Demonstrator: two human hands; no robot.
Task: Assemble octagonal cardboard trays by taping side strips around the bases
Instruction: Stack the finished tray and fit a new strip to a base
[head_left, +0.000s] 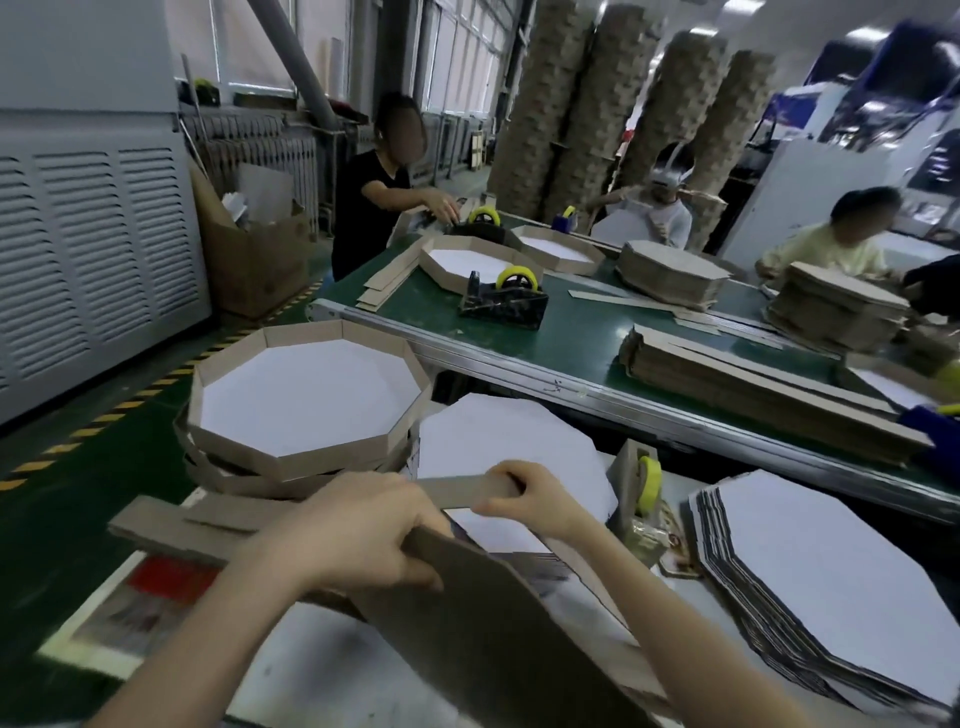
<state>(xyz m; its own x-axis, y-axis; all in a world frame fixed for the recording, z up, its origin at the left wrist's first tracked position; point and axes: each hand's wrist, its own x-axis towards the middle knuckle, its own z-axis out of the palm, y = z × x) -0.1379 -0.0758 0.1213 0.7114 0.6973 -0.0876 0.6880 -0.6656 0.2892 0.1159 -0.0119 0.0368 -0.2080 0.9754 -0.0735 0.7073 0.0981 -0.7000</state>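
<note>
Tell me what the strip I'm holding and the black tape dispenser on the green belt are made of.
The strip looks like cardboard: matte brown face, stiff flat band. The tape dispenser: glossy black body, likely hard plastic or painted metal; cannot tell which.

No legible text, label or number. Red printed sheet (171, 577), lower left on the worktop (322, 675): print blurred. Printed wrapper (670, 543) beside the tape dispenser (636, 483), right of centre: unreadable.

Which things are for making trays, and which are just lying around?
For the job: long brown cardboard strip in the right hand; brown cardboard sheet in the left hand; yellow tape roll; stack of white octagonal bases.
Lying about: open brown cardboard box on the floor; grey louvred cabinet.
</note>
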